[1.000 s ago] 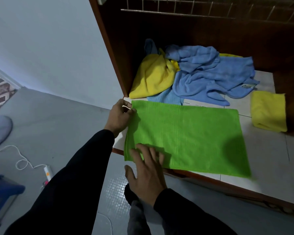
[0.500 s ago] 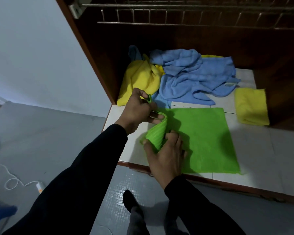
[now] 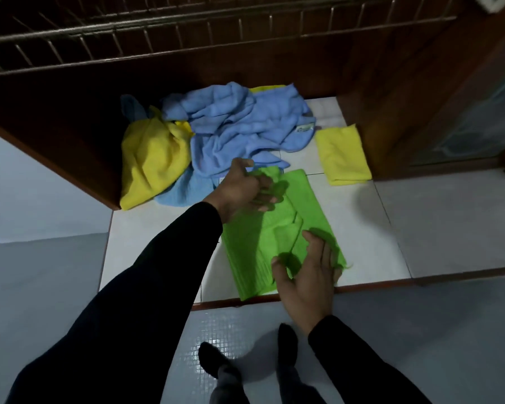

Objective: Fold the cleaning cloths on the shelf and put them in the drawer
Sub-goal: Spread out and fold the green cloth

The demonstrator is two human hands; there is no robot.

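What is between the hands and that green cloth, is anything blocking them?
Nothing visible. The left hand already grips the green cloth at its far end, and the right hand rests on its near corner. The drawer isn't in view.

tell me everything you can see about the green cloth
The green cloth is bright green with a fine ribbed, microfibre-like weave. It lies folded into a narrow strip on the white tiled shelf, running from the blue cloth to the shelf's front edge. The left hand grips its far end with curled fingers; the right hand rests flat on its near right corner.
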